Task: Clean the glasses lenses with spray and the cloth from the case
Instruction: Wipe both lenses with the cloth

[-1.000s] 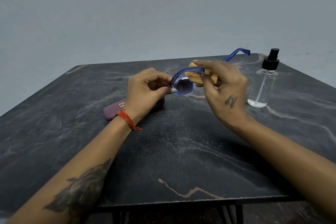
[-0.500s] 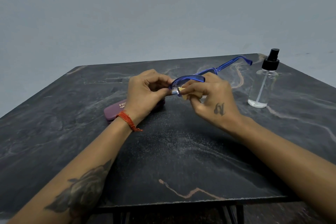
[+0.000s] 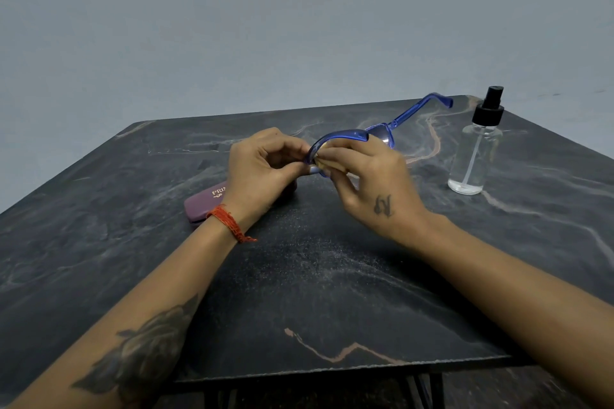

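Blue-framed glasses [image 3: 345,135] are held above the dark table, one temple arm sticking out toward the far right. My left hand [image 3: 262,169] pinches the near left end of the frame. My right hand [image 3: 368,179] pinches a small yellow cloth [image 3: 321,163] against the near lens; most of the cloth is hidden by the fingers. A maroon glasses case [image 3: 206,201] lies on the table under my left wrist. At the right stands a clear spray bottle [image 3: 475,149] with a black pump top, a little liquid at its bottom.
The dark marble-patterned table [image 3: 299,292] reaches out to its front edge just below my forearms. A plain grey wall rises behind it. The spray bottle stands about a hand's width right of my right hand.
My right hand came in from beside the lens and closed over it with the cloth, now mostly hidden. The glasses swung a little, the far temple arm pointing further right. My left hand stayed put.
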`<state>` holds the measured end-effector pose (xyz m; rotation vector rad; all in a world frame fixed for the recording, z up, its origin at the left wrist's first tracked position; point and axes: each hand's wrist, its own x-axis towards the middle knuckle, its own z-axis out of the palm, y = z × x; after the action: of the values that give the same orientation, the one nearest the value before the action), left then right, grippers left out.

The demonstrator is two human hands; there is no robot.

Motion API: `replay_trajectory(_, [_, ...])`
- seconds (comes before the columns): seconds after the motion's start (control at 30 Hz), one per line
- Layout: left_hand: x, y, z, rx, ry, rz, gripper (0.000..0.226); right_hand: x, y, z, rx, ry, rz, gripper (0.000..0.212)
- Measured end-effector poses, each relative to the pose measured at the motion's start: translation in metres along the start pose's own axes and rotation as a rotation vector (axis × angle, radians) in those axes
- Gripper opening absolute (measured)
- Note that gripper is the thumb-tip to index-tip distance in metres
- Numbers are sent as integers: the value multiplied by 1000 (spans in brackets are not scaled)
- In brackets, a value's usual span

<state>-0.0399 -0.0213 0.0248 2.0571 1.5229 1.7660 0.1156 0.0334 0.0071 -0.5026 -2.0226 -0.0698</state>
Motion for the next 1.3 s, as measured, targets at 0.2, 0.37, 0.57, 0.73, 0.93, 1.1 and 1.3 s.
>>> replay_trajectory(0.2, [1, -1, 1, 0, 7, -12, 26, 3, -1, -8, 25, 46, 27, 19])
replay_trajectory(0.37, [0, -1, 1, -17, 6, -31, 27, 3, 1, -11, -155, 118, -27, 14])
replay_trajectory(0.57, [0, -1, 1, -17, 5, -44, 30, 2, 2, -7, -201, 81, -56, 24])
replay_trajectory(0.73, [0, -2, 2, -35, -1, -24, 25, 3, -1, -5, -46, -55, -24, 25])
replay_trajectory(0.93, [1, -2, 2, -3, 1, -2, 23, 3, -3, -13, -49, 33, 39, 14])
replay_trajectory(1.1, [0, -3, 2, -4, -4, -10, 27, 3, 0, -13, -197, 78, 27, 8])
replay_trajectory(1.3, [0, -2, 3, -41, 6, -47, 32, 2, 4, -8, -199, 76, -18, 27])
